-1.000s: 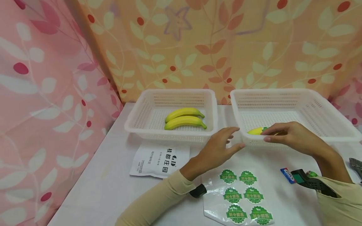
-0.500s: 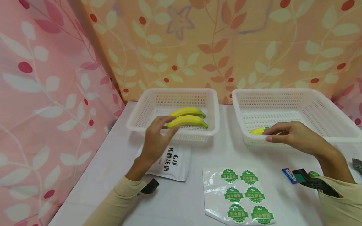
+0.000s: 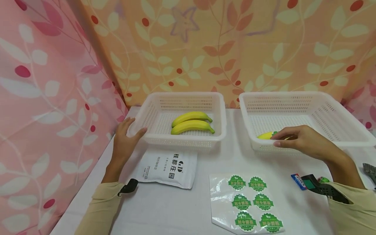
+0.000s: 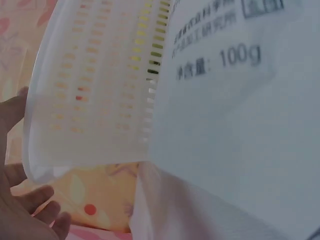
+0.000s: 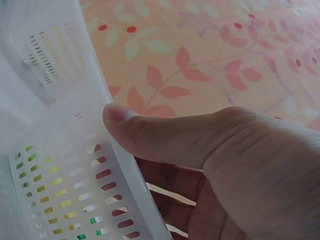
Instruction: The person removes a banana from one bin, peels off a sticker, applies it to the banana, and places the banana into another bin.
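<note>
Two yellow bananas (image 3: 192,127) lie side by side in the left white plastic basket (image 3: 176,138). My left hand (image 3: 124,140) is at that basket's front-left corner, thumb and fingers spread apart. In the left wrist view its fingers (image 4: 37,200) lie just beyond the basket rim (image 4: 37,170); whether they touch it I cannot tell. My right hand (image 3: 305,142) grips the front wall of the right white basket (image 3: 264,145), thumb outside, other fingers inside. Beside those fingers lies a yellow fruit (image 3: 265,135) with a green sticker, mostly hidden by wall and hand.
A white printed pouch (image 3: 168,168) lies before the left basket. Nearer me is a sheet of green round stickers (image 3: 246,202). A small blue-and-red packet (image 3: 299,181) lies by my right wrist, a dark object (image 3: 370,173) at the right edge. Patterned cloth (image 3: 182,58) hangs behind.
My left hand has moved left, from the gap between the baskets, past the bananas, to the left basket's front-left corner. My right hand stays on the right basket's wall.
</note>
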`<state>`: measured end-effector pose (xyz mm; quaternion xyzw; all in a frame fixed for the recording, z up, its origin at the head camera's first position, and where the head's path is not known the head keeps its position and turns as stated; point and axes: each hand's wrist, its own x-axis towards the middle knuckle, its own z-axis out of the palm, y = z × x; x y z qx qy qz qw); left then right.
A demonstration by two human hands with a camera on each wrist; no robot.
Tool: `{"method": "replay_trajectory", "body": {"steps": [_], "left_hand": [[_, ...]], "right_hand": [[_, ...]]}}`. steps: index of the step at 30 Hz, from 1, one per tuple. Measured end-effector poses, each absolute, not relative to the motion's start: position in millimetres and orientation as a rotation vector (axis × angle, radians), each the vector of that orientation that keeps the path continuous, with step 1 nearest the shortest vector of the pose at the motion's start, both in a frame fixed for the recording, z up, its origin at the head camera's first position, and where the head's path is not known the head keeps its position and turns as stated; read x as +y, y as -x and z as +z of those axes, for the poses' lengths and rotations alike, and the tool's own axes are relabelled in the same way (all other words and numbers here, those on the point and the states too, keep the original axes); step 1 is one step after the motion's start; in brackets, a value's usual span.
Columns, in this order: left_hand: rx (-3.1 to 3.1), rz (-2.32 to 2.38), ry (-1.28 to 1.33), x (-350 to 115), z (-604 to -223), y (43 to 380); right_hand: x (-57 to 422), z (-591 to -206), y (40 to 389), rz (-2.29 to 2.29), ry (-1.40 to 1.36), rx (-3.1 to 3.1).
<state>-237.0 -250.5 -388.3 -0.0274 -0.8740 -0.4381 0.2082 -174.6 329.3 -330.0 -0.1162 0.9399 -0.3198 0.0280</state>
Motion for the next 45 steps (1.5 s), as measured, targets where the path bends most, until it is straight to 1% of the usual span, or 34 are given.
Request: {"method": "replay_trajectory", "body": {"steps": [8,28,35,45], "left_hand": [[-2.549,-1.367,-0.052,-255,-391,233],[-2.481,-1.383,0.039,-262,-397,241],[-2.478,-1.434,0.052,-262,-397,241],[-2.497,-1.461,0.06,-265,-395,243]], "right_hand": [[327,-329,174,-0.958,0.305,2.899],[319,-327,177,-0.931,0.349,2.893],[288,-316,185,-1.04,0.392,2.945],[210,-292,217,-1.13,0.561,2.902]]}}
